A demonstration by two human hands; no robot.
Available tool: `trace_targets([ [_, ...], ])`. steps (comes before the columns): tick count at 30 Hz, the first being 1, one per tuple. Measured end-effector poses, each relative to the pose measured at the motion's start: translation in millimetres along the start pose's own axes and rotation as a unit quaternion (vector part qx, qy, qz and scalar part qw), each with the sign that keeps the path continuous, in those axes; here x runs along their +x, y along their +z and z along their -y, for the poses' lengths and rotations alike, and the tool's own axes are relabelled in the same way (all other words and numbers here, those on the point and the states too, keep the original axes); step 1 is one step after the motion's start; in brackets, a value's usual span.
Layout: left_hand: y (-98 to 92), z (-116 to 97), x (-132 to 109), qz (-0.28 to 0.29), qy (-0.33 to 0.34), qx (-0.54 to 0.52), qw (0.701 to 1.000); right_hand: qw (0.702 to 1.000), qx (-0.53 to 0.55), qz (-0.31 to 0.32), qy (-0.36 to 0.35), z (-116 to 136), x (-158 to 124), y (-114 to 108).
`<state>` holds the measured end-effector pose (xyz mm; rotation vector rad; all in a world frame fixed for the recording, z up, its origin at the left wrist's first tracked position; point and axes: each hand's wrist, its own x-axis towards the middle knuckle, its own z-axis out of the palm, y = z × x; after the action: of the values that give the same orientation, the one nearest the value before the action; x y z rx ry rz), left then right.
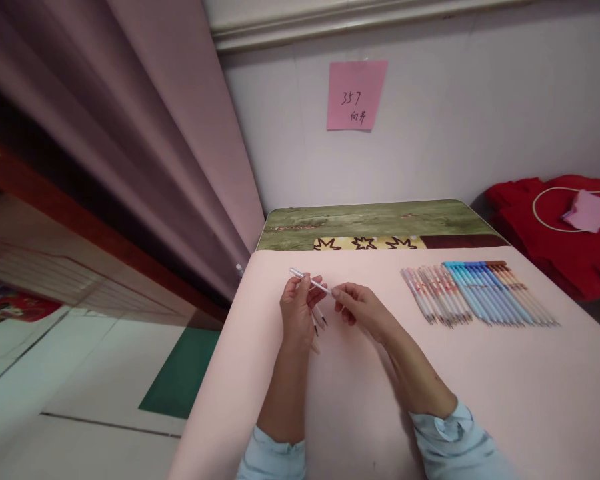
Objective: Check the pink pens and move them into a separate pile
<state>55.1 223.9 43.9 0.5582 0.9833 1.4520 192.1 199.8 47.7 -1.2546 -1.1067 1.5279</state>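
My left hand [298,308] and my right hand [359,308] both grip one slim white pen [304,278] above a pink table cover [380,387]. The left fingers wrap round the pen's middle and the right fingertips pinch its right end. Another thin pen part [320,316] pokes out under the left hand; whether the hand holds it or it lies on the cover is unclear. To the right, apart from both hands, a row of several pens [477,293] lies side by side: pink-patterned ones on the left, blue ones in the middle, tan ones on the right.
A green patterned table top [365,220] shows beyond the pink cover. A pink note [356,95] hangs on the white wall. A mauve curtain [170,133] falls at the left. Red cloth [555,227] with a pink paper lies at the right. Floor tiles lie lower left.
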Motion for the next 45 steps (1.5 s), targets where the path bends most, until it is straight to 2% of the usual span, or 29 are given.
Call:
trace_targets([
  [3, -3.0, -1, 4, -0.022, 0.014, -0.012, 1.000, 0.999, -0.035, 0.012, 0.002, -4, 2, -6],
  [6, -10.6, -4, 10, -0.071, 0.037, -0.025, 0.996, 0.997, -0.073, 0.002, 0.013, -6, 2, -22],
  [8, -16.3, -7, 14, -0.102, 0.061, -0.030, 0.993, 0.989, -0.146, -0.035, 0.010, -6, 0, -35],
  [10, -20.3, -9, 17, -0.123, 0.088, -0.030, 0.988, 0.962, -0.253, -0.101, 0.016, -5, -1, -42],
  [13, -20.5, -7, 17, -0.133, 0.099, -0.017, 0.986, 0.925, -0.344, -0.162, 0.026, -4, -1, -36],
  [17, -14.4, 1, 14, -0.116, 0.078, 0.007, 0.990, 0.921, -0.361, -0.143, -0.021, -4, 1, -13],
  [20, -9.7, 4, 11, -0.098, 0.073, 0.021, 0.992, 0.895, -0.407, -0.178, -0.048, -3, 1, -4],
  [22, -6.5, 5, 9, -0.082, 0.066, 0.028, 0.994, 0.898, -0.396, -0.179, -0.077, -3, 1, -1],
  [26, -4.8, 5, 9, -0.052, 0.053, 0.043, 0.996, 0.934, -0.323, -0.103, -0.118, -6, 1, 0],
  [28, -10.9, 1, 12, -0.071, 0.076, 0.058, 0.993, 0.929, -0.338, -0.103, -0.112, -6, 1, -4],
  [30, -22.5, -5, 17, -0.113, 0.119, 0.094, 0.982, 0.913, -0.378, -0.131, -0.077, -3, 0, -10],
  [33, -43.4, -15, 24, -0.159, 0.166, 0.249, 0.941, 0.877, -0.441, -0.192, -0.006, 2, -3, -13],
  [35, -52.7, -20, 25, -0.167, 0.166, 0.406, 0.883, 0.862, -0.462, -0.206, 0.009, 4, -5, -8],
  [38, -54.1, -22, 22, -0.148, 0.137, 0.591, 0.781, 0.865, -0.468, -0.181, -0.003, 2, -5, 3],
  [41, -47.0, -22, 16, -0.136, 0.105, 0.671, 0.721, 0.865, -0.470, -0.176, -0.007, 2, -4, 1],
  [43, -43.1, -22, 13, -0.145, 0.094, 0.695, 0.698, 0.858, -0.474, -0.198, 0.001, 6, -5, -12],
  [45, -41.7, -23, 12, -0.149, 0.092, 0.712, 0.680, 0.843, -0.486, -0.229, 0.014, 12, -8, -34],
])
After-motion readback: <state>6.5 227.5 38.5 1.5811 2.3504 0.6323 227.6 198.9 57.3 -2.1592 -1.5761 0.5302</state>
